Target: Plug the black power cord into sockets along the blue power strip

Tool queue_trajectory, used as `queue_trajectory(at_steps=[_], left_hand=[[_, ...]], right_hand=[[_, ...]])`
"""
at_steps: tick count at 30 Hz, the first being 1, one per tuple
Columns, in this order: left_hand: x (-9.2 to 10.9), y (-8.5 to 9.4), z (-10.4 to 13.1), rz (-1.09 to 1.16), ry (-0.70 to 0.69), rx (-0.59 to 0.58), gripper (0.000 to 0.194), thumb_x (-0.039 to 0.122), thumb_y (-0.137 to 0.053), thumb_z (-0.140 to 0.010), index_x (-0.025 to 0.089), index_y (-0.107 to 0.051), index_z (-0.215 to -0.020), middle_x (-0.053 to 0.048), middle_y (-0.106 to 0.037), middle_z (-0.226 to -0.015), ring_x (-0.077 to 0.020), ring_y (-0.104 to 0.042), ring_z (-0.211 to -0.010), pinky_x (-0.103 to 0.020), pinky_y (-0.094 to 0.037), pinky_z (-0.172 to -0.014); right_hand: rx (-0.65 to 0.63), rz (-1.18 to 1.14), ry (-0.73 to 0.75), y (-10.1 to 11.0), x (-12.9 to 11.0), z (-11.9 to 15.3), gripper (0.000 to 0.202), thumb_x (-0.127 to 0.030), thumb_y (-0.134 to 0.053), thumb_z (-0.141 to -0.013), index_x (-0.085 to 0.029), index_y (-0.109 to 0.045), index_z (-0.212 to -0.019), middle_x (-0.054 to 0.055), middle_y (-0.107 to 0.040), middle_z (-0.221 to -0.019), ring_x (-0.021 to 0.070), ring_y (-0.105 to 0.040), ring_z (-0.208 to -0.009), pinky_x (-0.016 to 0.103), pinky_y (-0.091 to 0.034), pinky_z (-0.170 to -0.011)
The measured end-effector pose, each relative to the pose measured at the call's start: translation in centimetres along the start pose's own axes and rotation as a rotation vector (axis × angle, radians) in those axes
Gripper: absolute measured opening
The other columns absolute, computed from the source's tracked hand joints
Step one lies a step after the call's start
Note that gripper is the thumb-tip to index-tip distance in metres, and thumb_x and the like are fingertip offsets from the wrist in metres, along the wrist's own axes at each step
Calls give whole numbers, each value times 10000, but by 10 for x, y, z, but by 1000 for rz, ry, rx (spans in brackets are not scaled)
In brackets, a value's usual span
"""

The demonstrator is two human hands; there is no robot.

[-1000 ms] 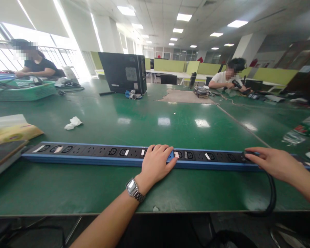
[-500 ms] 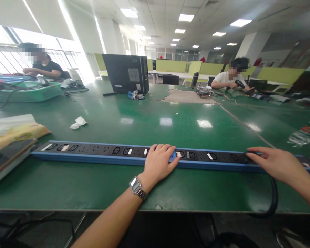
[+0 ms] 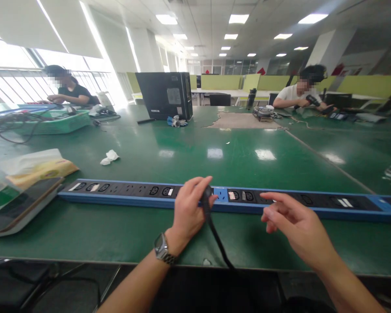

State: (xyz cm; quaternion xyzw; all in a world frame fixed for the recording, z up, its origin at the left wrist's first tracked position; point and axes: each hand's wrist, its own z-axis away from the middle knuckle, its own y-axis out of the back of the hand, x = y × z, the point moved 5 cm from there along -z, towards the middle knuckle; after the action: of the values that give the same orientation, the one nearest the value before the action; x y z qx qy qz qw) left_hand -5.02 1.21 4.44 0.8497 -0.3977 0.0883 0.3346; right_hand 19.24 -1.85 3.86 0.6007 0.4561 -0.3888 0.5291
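Note:
A long blue and black power strip (image 3: 133,201) lies across the green table, with a row of sockets and a few white labels on top. Over its middle, my left hand (image 3: 191,204) holds the end of a black cable (image 3: 217,237) between thumb and fingers; the plug is mostly hidden. The cable hangs down past the table's front edge. My right hand (image 3: 289,219) is to the right, in front of the strip, its fingers apart and nothing in them. My left wrist wears a metal watch (image 3: 163,248).
On the green table (image 3: 182,161) are a tray-like object (image 3: 22,206) and packet (image 3: 42,167) at left, crumpled tissue (image 3: 110,157), a green basket (image 3: 61,121) and a black computer case (image 3: 163,95). Two people sit at the far side, left and right.
The cable end has passed from my right hand to my left, which has lifted off the strip's top. My right hand has moved left and opened. The view has shifted slightly.

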Motion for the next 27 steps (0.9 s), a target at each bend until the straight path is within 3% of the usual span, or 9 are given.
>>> queue_trajectory(at_steps=[3,7,18,27], left_hand=[[-51,39,8,-11,252,121,452,374,-679,-864,222,-531,-1263,-48,-703,-1067,-196,-665,-954,-359,-527,-909],[-86,59,17,-60,358,32,380,469,-729,-790,215,-660,-1064,-47,-725,-1004,-219,-678,-906,-387,-543,-880],[-80,43,3,-93,186,-256,350,463,-649,-853,235,-687,-1115,-67,-735,-1082,-243,-674,-1007,-398,-512,-932],[-86,48,16,-183,252,-204,371,484,-536,-926,212,-595,-1171,-66,-719,-1056,-243,-664,-973,-407,-501,-919]], right_hand=[[57,94,-125,15,47,12,420,-539,-649,-801,-166,-708,-987,18,-640,-627,150,-597,-517,261,-502,-500],[167,115,-138,23,77,21,400,-547,-616,-825,-167,-718,-894,12,-599,-600,145,-566,-506,258,-484,-494],[163,236,-94,19,71,24,395,-554,-591,-840,-185,-728,-818,9,-599,-587,144,-562,-518,236,-455,-502],[166,293,-70,17,73,28,381,-534,-567,-875,-191,-730,-862,8,-621,-625,145,-585,-568,227,-470,-558]])
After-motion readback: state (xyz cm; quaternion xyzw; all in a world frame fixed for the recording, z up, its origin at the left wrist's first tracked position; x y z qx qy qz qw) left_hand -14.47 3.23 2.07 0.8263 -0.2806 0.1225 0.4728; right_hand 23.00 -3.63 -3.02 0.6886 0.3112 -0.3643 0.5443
